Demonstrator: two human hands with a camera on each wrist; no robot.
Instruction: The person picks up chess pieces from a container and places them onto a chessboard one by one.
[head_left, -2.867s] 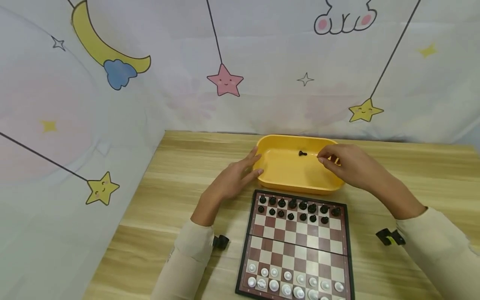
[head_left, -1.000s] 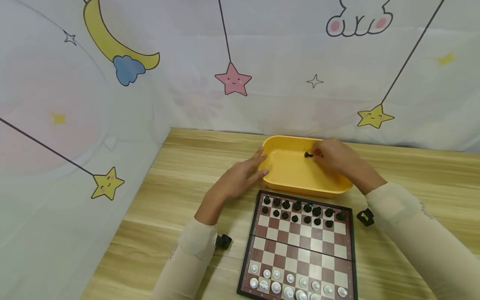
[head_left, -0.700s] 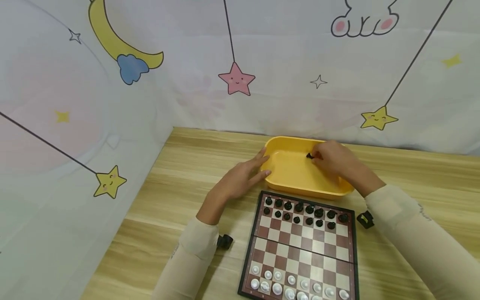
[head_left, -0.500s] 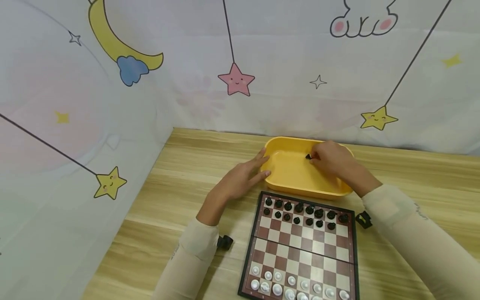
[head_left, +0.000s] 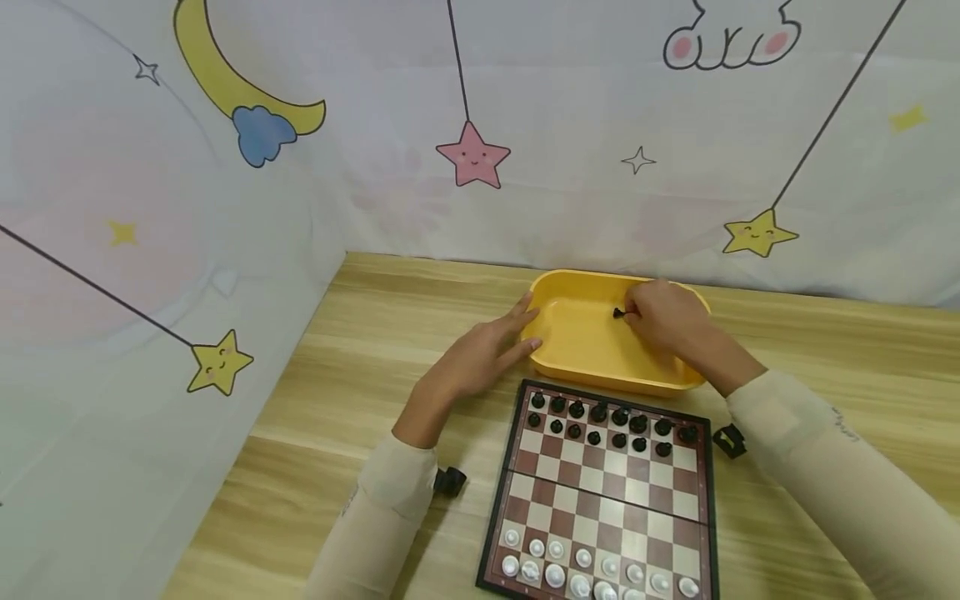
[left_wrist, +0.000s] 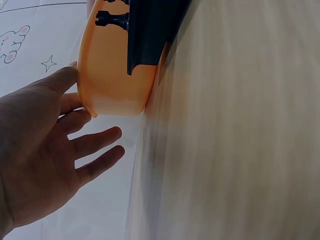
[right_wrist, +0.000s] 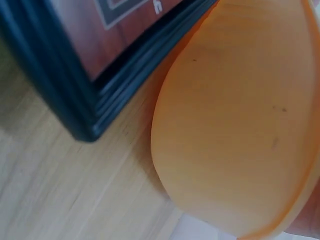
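Note:
In the head view, a yellow tray stands at the back of the table. My right hand reaches into it, thumb and fingertips pinching a small black chess pawn whose base sticks out to the left. Fingers hide the rest of the pawn. At the tray's left end my left hand rests with spread, relaxed fingers touching the rim; the left wrist view shows this hand beside the tray wall. Only a sliver of the right hand shows in the right wrist view, behind the tray.
Just in front of the tray lies a chessboard. Two rows of black pieces stand at its far side, white pieces at its near side. A patterned cloth hangs close behind the tray.
My right hand has come down from over the tray's right side, moved left to the pawn and taken hold of it. The left hand has stayed at the rim.

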